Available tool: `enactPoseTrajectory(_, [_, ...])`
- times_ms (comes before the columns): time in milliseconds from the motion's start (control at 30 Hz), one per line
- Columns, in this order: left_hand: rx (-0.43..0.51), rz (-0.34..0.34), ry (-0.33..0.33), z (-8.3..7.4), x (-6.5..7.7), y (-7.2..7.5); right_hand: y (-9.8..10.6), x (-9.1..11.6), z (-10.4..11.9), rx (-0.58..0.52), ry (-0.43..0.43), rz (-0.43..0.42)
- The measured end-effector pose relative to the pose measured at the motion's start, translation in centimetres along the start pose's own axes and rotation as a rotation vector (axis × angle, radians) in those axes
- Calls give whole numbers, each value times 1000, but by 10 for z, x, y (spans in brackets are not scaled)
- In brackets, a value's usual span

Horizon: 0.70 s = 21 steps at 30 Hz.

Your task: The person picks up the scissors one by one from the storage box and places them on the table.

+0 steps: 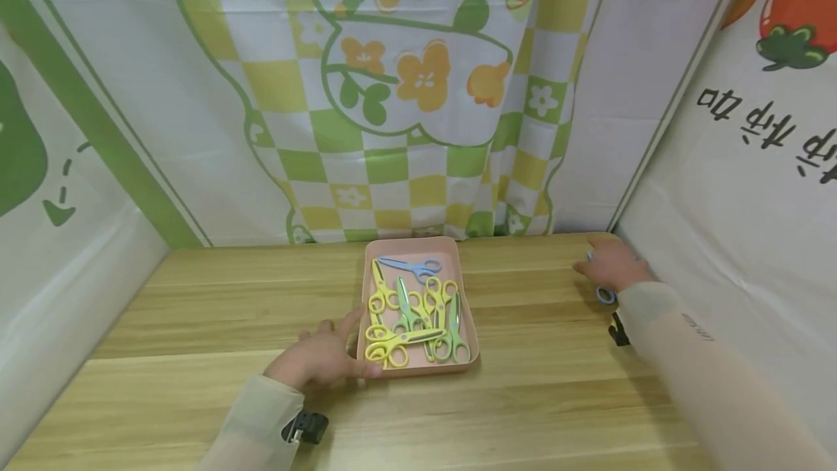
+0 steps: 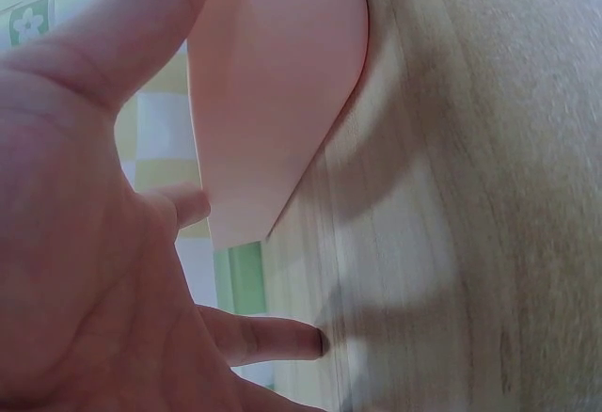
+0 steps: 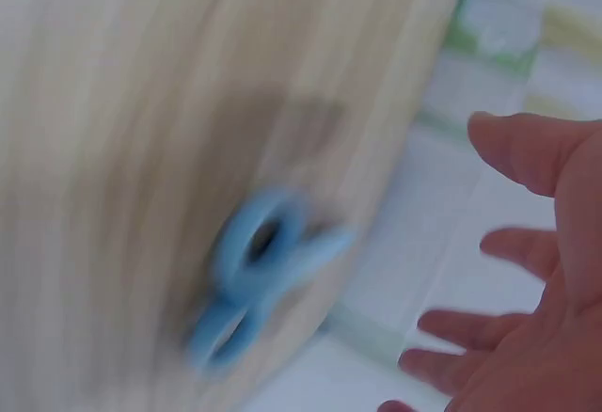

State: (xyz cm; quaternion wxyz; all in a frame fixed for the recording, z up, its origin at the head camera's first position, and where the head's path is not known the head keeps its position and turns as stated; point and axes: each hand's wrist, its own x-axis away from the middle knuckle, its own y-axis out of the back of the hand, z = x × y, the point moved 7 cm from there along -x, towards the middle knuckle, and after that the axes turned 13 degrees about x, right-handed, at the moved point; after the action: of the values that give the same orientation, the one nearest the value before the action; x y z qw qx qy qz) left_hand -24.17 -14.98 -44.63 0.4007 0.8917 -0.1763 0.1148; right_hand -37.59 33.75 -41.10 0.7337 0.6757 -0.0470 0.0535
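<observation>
Where the right hand [image 1: 613, 263] hovers, blue scissors [image 3: 252, 285] lie partly hidden.

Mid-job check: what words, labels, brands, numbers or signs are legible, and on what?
"ucky", cut off above: green-yellow checked white fabric curtain.
Upside-down Chinese characters, apparently "柿柿如", cut off rightward: white tomato-printed fabric wall.
Wordless green arrow: white left fabric wall.
Lettering too small to read: pale right sleeve.
</observation>
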Motion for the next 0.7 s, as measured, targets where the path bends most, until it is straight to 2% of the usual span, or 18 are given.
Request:
enactPoseTrajectory(167, [-7,-4,-2,0,-1,1,5,2,52,-132,41,-23])
enactPoseTrajectory(267, [-5,-5,-1,-1,0,1,5,5,88,-184,102,-24])
enactPoseTrajectory(433, [6,-4,6,-2,1,1,-2,15,141,-232,202,20])
enactPoseTrajectory(600, [7,-3,4,-3,2,2,-8,23,181,-239,294,51])
enactPoseTrajectory(700, [4,-4,-1,-3,2,3,-14,24,196,-270,304,88])
